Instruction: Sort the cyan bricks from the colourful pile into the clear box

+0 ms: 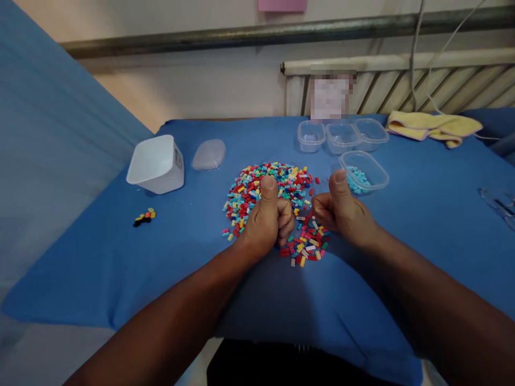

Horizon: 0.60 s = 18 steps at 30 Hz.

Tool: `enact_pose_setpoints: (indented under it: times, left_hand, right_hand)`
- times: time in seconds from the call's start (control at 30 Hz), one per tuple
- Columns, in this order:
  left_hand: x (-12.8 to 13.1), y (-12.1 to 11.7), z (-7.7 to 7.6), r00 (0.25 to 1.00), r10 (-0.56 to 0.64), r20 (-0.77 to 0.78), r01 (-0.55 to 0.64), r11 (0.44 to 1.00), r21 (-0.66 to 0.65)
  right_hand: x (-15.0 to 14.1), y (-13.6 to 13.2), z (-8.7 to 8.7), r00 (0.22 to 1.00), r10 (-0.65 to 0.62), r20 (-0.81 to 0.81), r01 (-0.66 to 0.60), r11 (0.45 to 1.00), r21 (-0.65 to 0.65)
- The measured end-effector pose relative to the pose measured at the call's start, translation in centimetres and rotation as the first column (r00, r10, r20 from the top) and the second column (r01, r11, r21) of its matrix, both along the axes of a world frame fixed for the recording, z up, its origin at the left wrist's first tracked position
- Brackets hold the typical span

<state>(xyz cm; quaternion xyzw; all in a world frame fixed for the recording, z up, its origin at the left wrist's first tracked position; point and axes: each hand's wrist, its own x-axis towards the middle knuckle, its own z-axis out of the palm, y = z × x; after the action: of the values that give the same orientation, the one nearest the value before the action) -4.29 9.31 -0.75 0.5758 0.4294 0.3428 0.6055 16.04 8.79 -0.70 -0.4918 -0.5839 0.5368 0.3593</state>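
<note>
Both of my hands are raised over the blue cloth with thumbs pointing up and fingers curled into fists. My left hand [267,217] is in front of a large pile of small colourful toy bricks [257,182], hiding part of it. My right hand [344,209] is to the right, near a clear container [374,185] with light-blue bricks [357,179] in it. Between and below the fists lies a smaller group of mixed bricks [308,244]. No object shows in either hand.
A white tub [161,177] stands at the left, with a few yellow, orange and black pieces [144,217] before it. A clear lid [209,154] lies behind the pile. Clear containers [311,142] and a yellow cloth [432,127] are along the back, below a radiator [386,80].
</note>
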Motion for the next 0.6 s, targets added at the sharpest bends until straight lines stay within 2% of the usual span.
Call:
enact_pose_setpoints:
  times: [0.33,0.6]
  left_hand:
    - [-0.23,0.49,-0.51,0.999,-0.015,0.044,0.018,0.998,-0.060]
    - [-0.08,0.37,0.00,0.998,0.000,0.061,0.002,0.999,-0.044]
  right_hand:
    - [-0.06,-0.24,0.55,0.999,0.006,0.035,-0.006,1.000,0.002]
    - [0.30,-0.10,0.40,1.000,-0.001,0.009,0.001,1.000,0.020]
